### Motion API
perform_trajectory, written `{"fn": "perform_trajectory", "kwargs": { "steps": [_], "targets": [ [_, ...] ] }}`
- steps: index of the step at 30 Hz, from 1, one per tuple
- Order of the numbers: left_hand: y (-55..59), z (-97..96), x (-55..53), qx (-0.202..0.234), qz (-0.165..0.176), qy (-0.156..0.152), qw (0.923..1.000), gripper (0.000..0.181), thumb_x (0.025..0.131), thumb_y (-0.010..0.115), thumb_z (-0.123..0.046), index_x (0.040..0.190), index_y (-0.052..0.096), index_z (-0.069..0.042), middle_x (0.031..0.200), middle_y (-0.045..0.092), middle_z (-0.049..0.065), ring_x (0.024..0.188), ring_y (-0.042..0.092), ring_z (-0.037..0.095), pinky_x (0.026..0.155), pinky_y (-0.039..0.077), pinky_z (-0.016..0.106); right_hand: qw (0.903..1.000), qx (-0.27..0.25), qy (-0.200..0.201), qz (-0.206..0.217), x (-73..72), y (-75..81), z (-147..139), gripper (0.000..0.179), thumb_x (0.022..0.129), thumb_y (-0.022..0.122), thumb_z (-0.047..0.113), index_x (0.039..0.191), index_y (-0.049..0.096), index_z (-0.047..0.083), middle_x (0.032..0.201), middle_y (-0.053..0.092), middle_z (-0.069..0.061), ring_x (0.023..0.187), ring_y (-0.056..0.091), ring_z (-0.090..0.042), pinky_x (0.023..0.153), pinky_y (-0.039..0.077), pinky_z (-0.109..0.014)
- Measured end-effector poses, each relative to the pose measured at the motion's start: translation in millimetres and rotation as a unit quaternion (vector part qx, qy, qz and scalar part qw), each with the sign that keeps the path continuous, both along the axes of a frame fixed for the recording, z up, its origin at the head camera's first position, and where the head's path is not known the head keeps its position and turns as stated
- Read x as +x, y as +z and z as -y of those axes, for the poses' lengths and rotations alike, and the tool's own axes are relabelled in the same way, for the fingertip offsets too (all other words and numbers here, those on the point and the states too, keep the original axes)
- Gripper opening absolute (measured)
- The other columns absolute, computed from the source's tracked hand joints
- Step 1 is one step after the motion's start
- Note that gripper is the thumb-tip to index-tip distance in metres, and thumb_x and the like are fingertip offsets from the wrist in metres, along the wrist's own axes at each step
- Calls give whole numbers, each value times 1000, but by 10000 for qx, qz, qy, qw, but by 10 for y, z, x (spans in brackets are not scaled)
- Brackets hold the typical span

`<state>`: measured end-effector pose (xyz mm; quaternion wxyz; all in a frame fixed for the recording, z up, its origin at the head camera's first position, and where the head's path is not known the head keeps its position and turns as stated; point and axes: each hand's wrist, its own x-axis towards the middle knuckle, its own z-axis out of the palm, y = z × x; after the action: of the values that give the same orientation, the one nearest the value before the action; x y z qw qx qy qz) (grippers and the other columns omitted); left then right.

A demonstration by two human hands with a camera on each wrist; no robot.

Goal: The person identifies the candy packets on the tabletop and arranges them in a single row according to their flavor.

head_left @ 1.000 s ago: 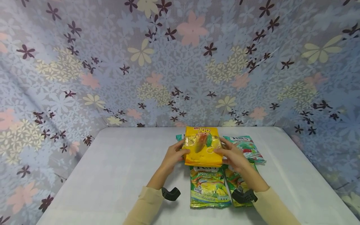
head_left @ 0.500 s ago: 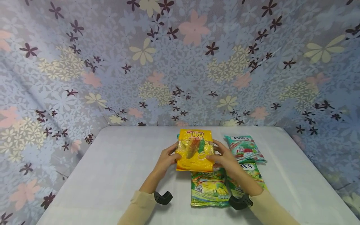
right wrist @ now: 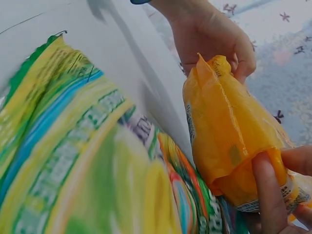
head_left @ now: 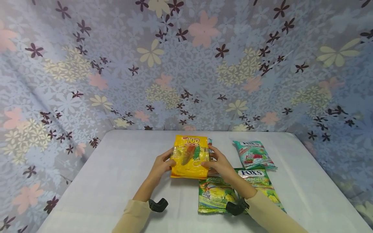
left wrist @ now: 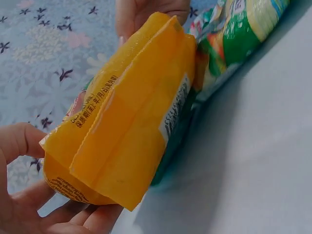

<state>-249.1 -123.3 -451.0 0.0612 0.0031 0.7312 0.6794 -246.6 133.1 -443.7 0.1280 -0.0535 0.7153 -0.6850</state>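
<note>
Both hands hold a yellow LOT 100 candy bag (head_left: 189,158) up over the table, its front turned toward the head camera. My left hand (head_left: 161,166) grips its left edge, thumb on the front and fingers behind. On the opposite edge my right hand (head_left: 222,166) grips the bag the same way. The left wrist view shows the bag's sealed bottom edge (left wrist: 112,122) and fingers under one corner. Below the right forearm lies a green Fox's Spring Tea candy bag (head_left: 215,197), partly covered by the right hand and wrist.
A second Spring Tea bag (head_left: 252,173) lies partly under the right forearm. Behind it rests a teal Fox's candy bag (head_left: 254,155). Another teal packet (head_left: 209,141) peeks out behind the yellow bag. The white-covered table (head_left: 122,168) meets a floral cloth backdrop (head_left: 186,64).
Both hands have carried the yellow candy bag to the left and slightly nearer. More of the right-hand Spring Tea bag and the teal Fox's bag now shows.
</note>
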Motion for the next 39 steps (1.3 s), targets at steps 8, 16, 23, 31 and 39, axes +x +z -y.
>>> {"fn": "perform_trajectory", "kwargs": {
  "steps": [8, 16, 23, 31, 39],
  "targets": [
    [-2, 254, -6, -122, 72, 314, 9994, 69, 75, 62, -5, 143, 49, -11, 146, 42, 18, 114, 52, 27, 83, 51, 34, 9997, -89, 155, 184, -75, 15, 275, 86, 85, 72, 6, 154, 22, 17, 153, 21, -26, 67, 65, -25, 57, 56, -36],
    [30, 493, -1, -168, 32, 442, 9989, 70, 76, 59, -3, 144, 47, -9, 147, 40, 19, 116, 50, 29, 84, 50, 34, 9992, -264, 210, 206, -190, 10, 554, 92, 83, 72, -4, 154, 22, 25, 151, 23, -24, 77, 67, -29, 53, 56, -39],
    [66, 680, -20, -170, 285, 909, 9953, 69, 76, 57, -2, 143, 47, -16, 144, 45, 17, 110, 49, 28, 76, 46, 30, 9991, -143, 343, 220, -321, -12, 828, 95, 81, 75, -3, 154, 22, 27, 146, 32, -24, 87, 65, -28, 54, 56, -38],
    [71, 915, -80, -71, 335, 1144, 9928, 66, 80, 57, -1, 143, 46, -16, 131, 55, 17, 88, 51, 19, 65, 43, 25, 9979, -213, 549, 282, -392, 24, 1070, 93, 81, 74, -2, 154, 23, 24, 133, 43, -23, 82, 66, -27, 56, 57, -39],
    [57, 1139, -166, -256, 324, 1449, 9886, 59, 85, 55, -6, 143, 48, -16, 111, 59, 10, 80, 47, 16, 64, 41, 26, 9977, -218, 485, 429, -565, -57, 1366, 92, 80, 75, -2, 153, 26, 24, 123, 50, -20, 73, 64, -24, 55, 57, -37]
  ]
}}
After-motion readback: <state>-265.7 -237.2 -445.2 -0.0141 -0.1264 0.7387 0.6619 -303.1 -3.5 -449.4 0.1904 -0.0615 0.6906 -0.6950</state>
